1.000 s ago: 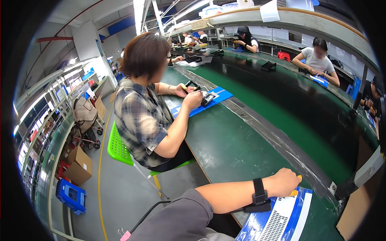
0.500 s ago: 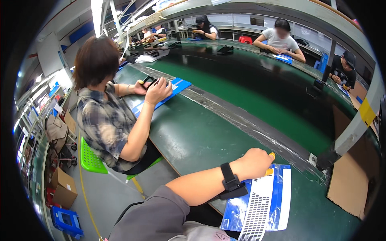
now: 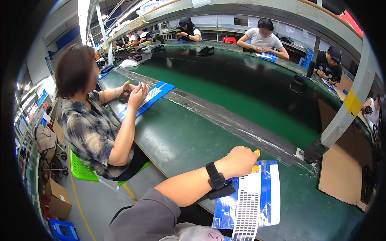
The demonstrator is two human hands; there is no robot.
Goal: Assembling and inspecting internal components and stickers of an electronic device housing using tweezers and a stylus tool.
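Observation:
My left hand [image 3: 240,161], with a black strap [image 3: 216,176] round its wrist, is curled at the far end of a white sheet of small black labels [image 3: 247,203]. Yellow finger covers [image 3: 255,168] show on two of its fingertips, one close against the sheet. Whatever lies between the fingers is hidden. Under the sheet is a blue board [image 3: 225,211] with a white strip along its right side. Beneath my wrist, a dark flat object [image 3: 221,191] sticks out beside the board. My right hand is out of sight.
A co-worker [image 3: 90,128] sits to my left on a green chair, hands over another blue board [image 3: 163,90]. The green belt [image 3: 241,108] runs beyond the table's taped edge. A metal post [image 3: 341,116] and brown cardboard [image 3: 341,176] stand at right. Several people work across.
The whole scene has shifted left in view. My left hand stays at the far end of the label sheet. The co-worker's hands and the dark item in them have tilted.

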